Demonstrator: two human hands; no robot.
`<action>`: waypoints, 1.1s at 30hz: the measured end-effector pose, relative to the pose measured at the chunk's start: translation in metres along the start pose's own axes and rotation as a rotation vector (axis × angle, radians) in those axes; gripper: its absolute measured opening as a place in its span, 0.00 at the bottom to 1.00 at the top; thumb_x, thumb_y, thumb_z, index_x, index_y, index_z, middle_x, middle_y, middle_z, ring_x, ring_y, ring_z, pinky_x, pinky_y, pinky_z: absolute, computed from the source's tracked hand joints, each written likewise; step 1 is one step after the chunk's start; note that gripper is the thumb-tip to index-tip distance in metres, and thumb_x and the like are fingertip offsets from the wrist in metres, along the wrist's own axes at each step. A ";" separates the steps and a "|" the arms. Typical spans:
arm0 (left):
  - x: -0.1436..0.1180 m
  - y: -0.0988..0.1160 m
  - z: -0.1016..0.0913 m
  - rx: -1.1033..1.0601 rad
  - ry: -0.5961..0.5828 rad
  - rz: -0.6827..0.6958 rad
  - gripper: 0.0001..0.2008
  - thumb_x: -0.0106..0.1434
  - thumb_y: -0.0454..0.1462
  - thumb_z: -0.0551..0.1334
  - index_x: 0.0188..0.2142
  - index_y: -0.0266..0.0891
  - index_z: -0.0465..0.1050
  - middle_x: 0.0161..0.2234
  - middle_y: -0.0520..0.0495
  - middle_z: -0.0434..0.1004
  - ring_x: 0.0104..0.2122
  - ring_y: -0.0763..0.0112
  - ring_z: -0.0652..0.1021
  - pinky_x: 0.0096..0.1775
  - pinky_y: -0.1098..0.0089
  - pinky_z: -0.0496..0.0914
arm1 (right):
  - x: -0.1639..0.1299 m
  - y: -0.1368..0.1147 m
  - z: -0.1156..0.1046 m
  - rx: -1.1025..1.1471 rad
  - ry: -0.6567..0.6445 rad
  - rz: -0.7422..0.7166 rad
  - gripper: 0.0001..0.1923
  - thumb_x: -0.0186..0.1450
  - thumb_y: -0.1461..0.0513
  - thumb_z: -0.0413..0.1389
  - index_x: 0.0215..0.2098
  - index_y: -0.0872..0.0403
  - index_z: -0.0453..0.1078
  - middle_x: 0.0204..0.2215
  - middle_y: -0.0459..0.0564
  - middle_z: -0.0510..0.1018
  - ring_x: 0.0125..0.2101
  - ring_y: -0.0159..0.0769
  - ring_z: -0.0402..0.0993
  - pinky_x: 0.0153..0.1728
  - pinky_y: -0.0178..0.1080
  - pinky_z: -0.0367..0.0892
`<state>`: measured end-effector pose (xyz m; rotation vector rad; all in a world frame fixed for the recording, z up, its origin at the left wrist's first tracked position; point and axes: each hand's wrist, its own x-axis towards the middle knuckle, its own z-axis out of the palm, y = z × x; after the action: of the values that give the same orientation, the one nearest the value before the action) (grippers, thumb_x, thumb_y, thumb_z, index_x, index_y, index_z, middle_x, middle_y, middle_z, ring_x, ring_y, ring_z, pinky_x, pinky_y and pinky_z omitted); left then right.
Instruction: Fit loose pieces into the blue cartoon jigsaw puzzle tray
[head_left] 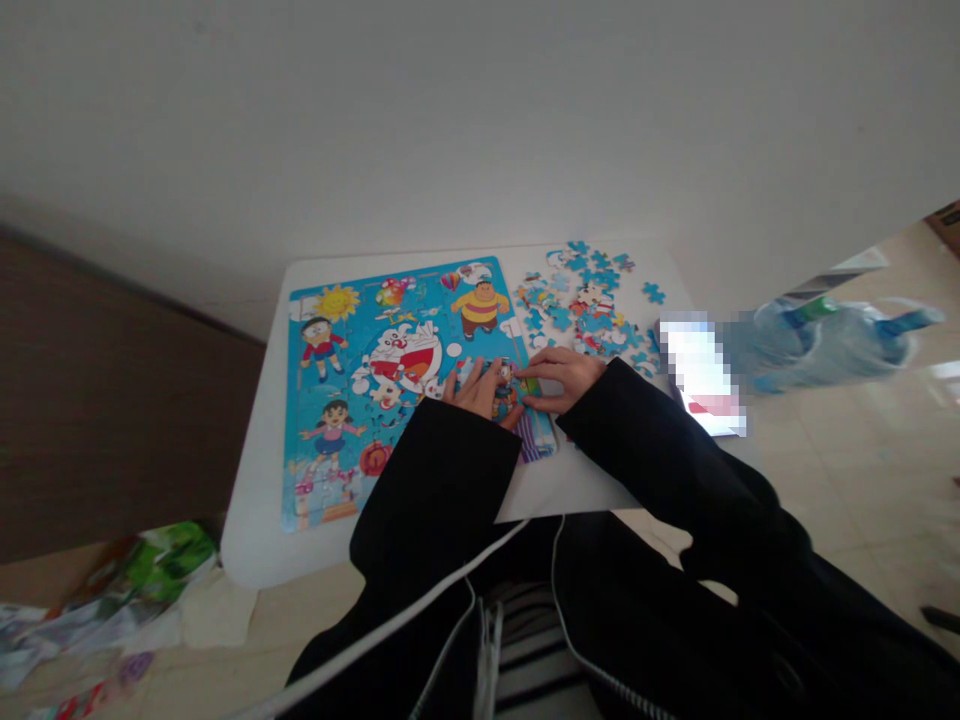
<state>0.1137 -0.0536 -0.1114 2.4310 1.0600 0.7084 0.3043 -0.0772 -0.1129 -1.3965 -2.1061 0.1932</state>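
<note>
Both hands press pieces into a cartoon puzzle.
The left hand (474, 388) and right hand (564, 376) lie flat, grip released, on the puzzle (375, 380) at its right edge; loose pieces (585, 295) lie beside it on the surface (255, 500).

Home: cartoon jigsaw (390, 370), tiled floor (847, 480).

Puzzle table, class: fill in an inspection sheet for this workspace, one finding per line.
Surface: white table, small, set against a wall.
Job's things: cartoon jigsaw board, mostly filled; loose pieces heaped to its right.
Clutter: blurred flat item by the table's right edge.
Hands: left hand and right hand pressing flat on the board's right part.
Cables: white cords across the lap.
Surroundings: water bottle on the right, plastic bags on the floor at left.
</note>
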 end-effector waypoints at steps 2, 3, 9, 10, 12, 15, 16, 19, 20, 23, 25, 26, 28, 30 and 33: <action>0.000 -0.001 0.001 0.009 0.012 0.004 0.18 0.58 0.38 0.59 0.49 0.40 0.63 0.52 0.42 0.68 0.57 0.57 0.64 0.58 0.46 0.53 | 0.001 -0.002 -0.004 -0.012 -0.004 0.030 0.14 0.58 0.55 0.56 0.39 0.52 0.74 0.32 0.50 0.76 0.32 0.32 0.73 0.32 0.34 0.69; 0.000 -0.002 0.002 0.012 0.013 0.003 0.18 0.58 0.37 0.58 0.49 0.40 0.63 0.53 0.43 0.68 0.56 0.57 0.64 0.58 0.46 0.53 | 0.001 -0.003 -0.005 -0.016 0.000 0.037 0.14 0.57 0.55 0.56 0.38 0.52 0.74 0.32 0.50 0.76 0.32 0.32 0.73 0.32 0.34 0.69; 0.000 -0.004 0.004 0.022 -0.009 -0.007 0.17 0.58 0.40 0.59 0.47 0.41 0.62 0.53 0.43 0.67 0.56 0.54 0.64 0.57 0.45 0.53 | 0.002 -0.003 -0.008 -0.008 0.000 0.036 0.13 0.57 0.55 0.57 0.37 0.53 0.74 0.31 0.50 0.76 0.32 0.33 0.73 0.32 0.34 0.69; 0.000 -0.004 0.004 0.024 -0.006 -0.007 0.17 0.58 0.40 0.59 0.47 0.41 0.62 0.53 0.43 0.67 0.56 0.55 0.64 0.57 0.45 0.53 | 0.002 -0.003 -0.008 -0.008 -0.011 0.042 0.14 0.57 0.55 0.57 0.38 0.53 0.74 0.31 0.51 0.76 0.32 0.33 0.73 0.32 0.35 0.68; 0.000 -0.003 0.003 0.025 0.001 -0.007 0.16 0.59 0.39 0.58 0.46 0.41 0.62 0.53 0.43 0.67 0.56 0.56 0.64 0.58 0.46 0.53 | 0.001 -0.004 -0.008 -0.012 -0.024 0.046 0.15 0.57 0.54 0.58 0.38 0.53 0.74 0.32 0.51 0.76 0.32 0.34 0.73 0.32 0.35 0.68; 0.000 -0.002 0.002 0.017 -0.001 -0.012 0.17 0.58 0.40 0.59 0.47 0.41 0.62 0.53 0.42 0.67 0.56 0.55 0.64 0.58 0.46 0.53 | 0.001 -0.005 -0.008 -0.022 -0.021 0.042 0.14 0.57 0.54 0.58 0.39 0.52 0.74 0.32 0.50 0.76 0.32 0.33 0.73 0.31 0.34 0.67; 0.001 -0.001 0.001 0.014 -0.007 -0.013 0.17 0.58 0.41 0.59 0.47 0.41 0.62 0.53 0.42 0.67 0.57 0.55 0.63 0.58 0.46 0.53 | 0.001 -0.005 -0.008 -0.023 -0.011 0.038 0.14 0.57 0.54 0.58 0.39 0.52 0.74 0.32 0.50 0.76 0.32 0.32 0.73 0.30 0.33 0.67; 0.001 -0.002 0.001 0.012 -0.019 -0.011 0.19 0.57 0.41 0.60 0.48 0.41 0.62 0.54 0.42 0.67 0.57 0.54 0.63 0.58 0.45 0.53 | 0.001 -0.003 -0.006 -0.019 0.005 0.030 0.14 0.57 0.54 0.58 0.38 0.53 0.75 0.31 0.50 0.75 0.31 0.32 0.73 0.30 0.33 0.68; 0.001 -0.002 0.001 0.014 -0.019 -0.008 0.20 0.57 0.41 0.60 0.48 0.40 0.62 0.54 0.42 0.66 0.57 0.54 0.63 0.58 0.45 0.53 | 0.001 -0.002 -0.006 -0.014 0.001 0.028 0.14 0.57 0.54 0.58 0.38 0.53 0.75 0.31 0.50 0.75 0.30 0.32 0.73 0.30 0.33 0.68; 0.001 -0.003 0.001 0.024 -0.015 -0.004 0.19 0.58 0.41 0.60 0.48 0.40 0.63 0.54 0.42 0.66 0.57 0.54 0.62 0.58 0.46 0.54 | 0.001 0.000 -0.004 -0.004 -0.007 0.023 0.14 0.57 0.54 0.57 0.37 0.52 0.75 0.31 0.50 0.75 0.30 0.32 0.72 0.31 0.34 0.68; 0.001 -0.004 0.002 0.034 -0.013 -0.006 0.19 0.58 0.41 0.60 0.48 0.41 0.64 0.54 0.42 0.66 0.57 0.55 0.62 0.58 0.46 0.54 | 0.001 0.000 -0.004 -0.005 0.008 0.023 0.14 0.56 0.54 0.58 0.36 0.52 0.75 0.31 0.50 0.75 0.30 0.32 0.73 0.30 0.34 0.68; 0.001 -0.004 0.002 0.039 -0.012 -0.003 0.18 0.57 0.41 0.60 0.48 0.41 0.64 0.54 0.42 0.66 0.57 0.55 0.62 0.58 0.47 0.54 | 0.001 0.000 -0.003 -0.004 0.014 0.019 0.13 0.56 0.54 0.58 0.36 0.52 0.75 0.30 0.50 0.75 0.30 0.32 0.73 0.30 0.34 0.68; 0.001 -0.005 0.002 0.044 -0.009 0.006 0.17 0.58 0.41 0.60 0.46 0.40 0.65 0.54 0.42 0.66 0.58 0.55 0.62 0.58 0.47 0.55 | 0.001 0.000 -0.003 0.003 0.026 0.004 0.13 0.56 0.53 0.58 0.35 0.52 0.75 0.30 0.50 0.75 0.30 0.32 0.73 0.30 0.34 0.69; 0.001 -0.005 0.001 0.039 -0.010 0.008 0.16 0.58 0.42 0.59 0.45 0.39 0.66 0.54 0.41 0.66 0.58 0.55 0.61 0.57 0.47 0.56 | 0.001 0.001 -0.003 0.010 0.051 -0.024 0.13 0.56 0.54 0.58 0.34 0.53 0.75 0.29 0.50 0.76 0.29 0.32 0.73 0.29 0.34 0.69; 0.001 -0.004 0.000 0.025 -0.012 -0.005 0.16 0.58 0.43 0.59 0.44 0.38 0.67 0.54 0.40 0.66 0.58 0.54 0.60 0.57 0.48 0.56 | 0.000 0.003 -0.002 0.009 0.087 -0.065 0.12 0.56 0.54 0.59 0.32 0.53 0.76 0.28 0.50 0.76 0.28 0.32 0.73 0.27 0.34 0.69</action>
<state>0.1117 -0.0499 -0.1131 2.4499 1.0767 0.6815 0.3077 -0.0762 -0.1125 -1.3060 -2.0726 0.1135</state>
